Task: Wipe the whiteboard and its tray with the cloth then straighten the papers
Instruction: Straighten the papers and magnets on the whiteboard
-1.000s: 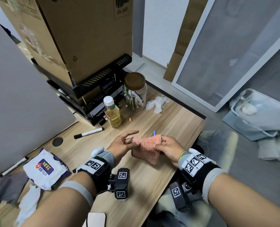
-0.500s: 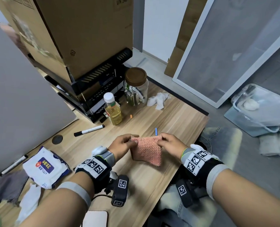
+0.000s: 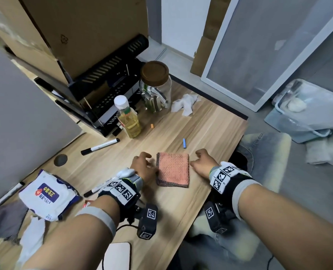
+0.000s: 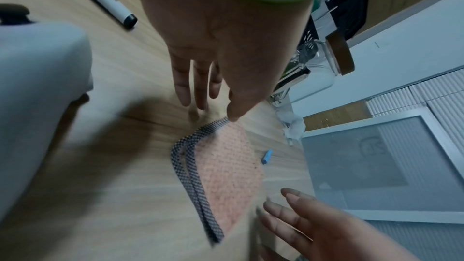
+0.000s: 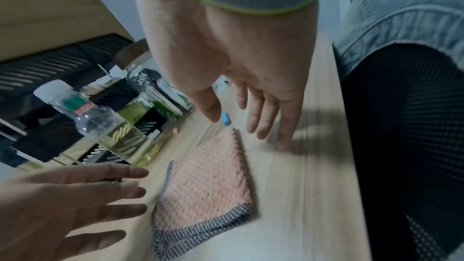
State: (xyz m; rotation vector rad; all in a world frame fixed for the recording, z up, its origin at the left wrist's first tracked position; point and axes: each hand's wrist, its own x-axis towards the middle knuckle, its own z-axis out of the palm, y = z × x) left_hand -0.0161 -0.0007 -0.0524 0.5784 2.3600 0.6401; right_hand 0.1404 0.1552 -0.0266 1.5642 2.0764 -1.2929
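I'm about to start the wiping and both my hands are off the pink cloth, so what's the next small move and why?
Probably close the right hand on the folded pink cloth and lift it. It lies flat on the desk between the open hands, the left hand at its other edge, neither holding it, and no wiping can begin without it.

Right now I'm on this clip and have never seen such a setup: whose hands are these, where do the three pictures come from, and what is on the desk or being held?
No machine here: a person wears one camera on the head and one on each wrist, strapped on with patterned marker bands. The wide picture looks down from the head; the two close ones look along each hand. The left hand and right hand lie open either side of a folded pink cloth flat on the wooden desk; the left thumb is at its edge, and neither hand holds anything. Also there: a marker, an oil bottle, a jar, a wipes pack.
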